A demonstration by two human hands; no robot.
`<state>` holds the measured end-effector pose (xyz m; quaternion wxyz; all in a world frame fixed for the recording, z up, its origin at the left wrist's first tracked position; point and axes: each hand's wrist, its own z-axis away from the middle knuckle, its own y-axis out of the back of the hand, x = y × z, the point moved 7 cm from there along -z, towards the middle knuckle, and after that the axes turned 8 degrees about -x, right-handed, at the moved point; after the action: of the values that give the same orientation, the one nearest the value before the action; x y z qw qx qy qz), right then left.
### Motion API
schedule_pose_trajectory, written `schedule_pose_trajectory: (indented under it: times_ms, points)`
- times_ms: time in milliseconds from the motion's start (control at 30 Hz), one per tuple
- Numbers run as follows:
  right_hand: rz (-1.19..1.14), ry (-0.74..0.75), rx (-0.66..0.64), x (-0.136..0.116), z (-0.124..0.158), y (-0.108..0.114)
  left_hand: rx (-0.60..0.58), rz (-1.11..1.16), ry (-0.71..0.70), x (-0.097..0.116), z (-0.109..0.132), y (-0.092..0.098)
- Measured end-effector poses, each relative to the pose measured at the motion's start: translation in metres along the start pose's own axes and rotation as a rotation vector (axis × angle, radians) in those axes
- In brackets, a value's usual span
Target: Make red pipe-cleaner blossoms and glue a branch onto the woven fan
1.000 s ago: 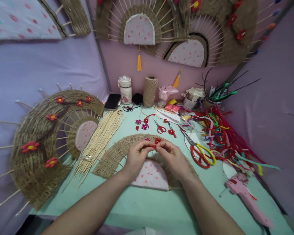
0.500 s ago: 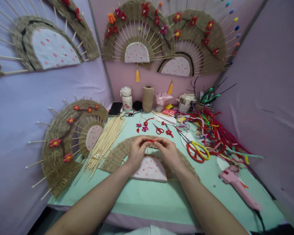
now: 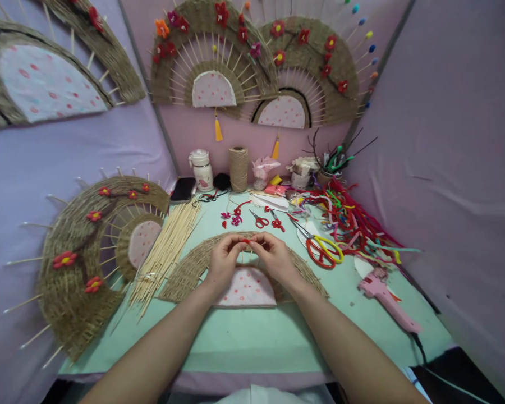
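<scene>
My left hand (image 3: 222, 261) and my right hand (image 3: 271, 257) meet over the middle of the table, fingers pinched together on a small red pipe-cleaner piece (image 3: 246, 241). Under them lies a half-round woven twine fan (image 3: 189, 272) with a white, pink-dotted centre (image 3: 246, 289). Both hands hover just above the fan's inner arc.
A finished fan with red flowers (image 3: 90, 255) leans at the left beside a bundle of bamboo sticks (image 3: 166, 249). Scissors (image 3: 322, 251), small red scissors (image 3: 258, 220), a heap of pipe cleaners (image 3: 353, 221), a pink glue gun (image 3: 385, 300), a twine spool (image 3: 238, 168), a phone (image 3: 182, 189) and a flask (image 3: 202, 169) lie about.
The view has tilted up and pulled back, showing more wall fans. My hands stay together on the red piece, which they have lifted slightly and keep working between the fingertips.
</scene>
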<state>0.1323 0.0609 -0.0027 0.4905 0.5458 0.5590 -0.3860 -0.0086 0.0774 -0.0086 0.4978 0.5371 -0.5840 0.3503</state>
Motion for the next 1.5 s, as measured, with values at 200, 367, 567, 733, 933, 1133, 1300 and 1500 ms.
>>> schedule_pose_trajectory:
  times_ms: [200, 367, 567, 733, 933, 1133, 1300, 1500]
  points:
    - [-0.104, -0.025, -0.039, 0.003, -0.002, -0.003, -0.006, 0.012, 0.018, 0.001, 0.000, -0.001]
    - [-0.104, -0.010, -0.045, 0.003, -0.003, -0.003, -0.011, 0.006, 0.002, 0.001, 0.000, -0.001]
    - [-0.212, -0.031, -0.048, 0.005, -0.003, -0.006, -0.006, 0.048, 0.003, 0.000, -0.001, 0.000]
    - [-0.152, -0.018, -0.028, 0.007, -0.003, -0.004, -0.020, 0.028, 0.017, 0.001, -0.001, -0.001]
    - [-0.118, -0.006, -0.068, 0.009, -0.004, -0.005, -0.035, -0.004, 0.026, 0.004, -0.001, -0.001]
    - [-0.126, -0.006, -0.075, 0.007, -0.003, -0.006, -0.050, 0.015, 0.016, 0.004, -0.001, -0.002]
    - [-0.243, -0.054, -0.045, 0.009, -0.004, -0.006, -0.048, 0.073, 0.007, 0.003, -0.001, -0.003]
    - [-0.603, -0.243, -0.155, 0.021, -0.004, -0.017, -0.070, 0.189, 0.031, 0.003, -0.003, -0.004]
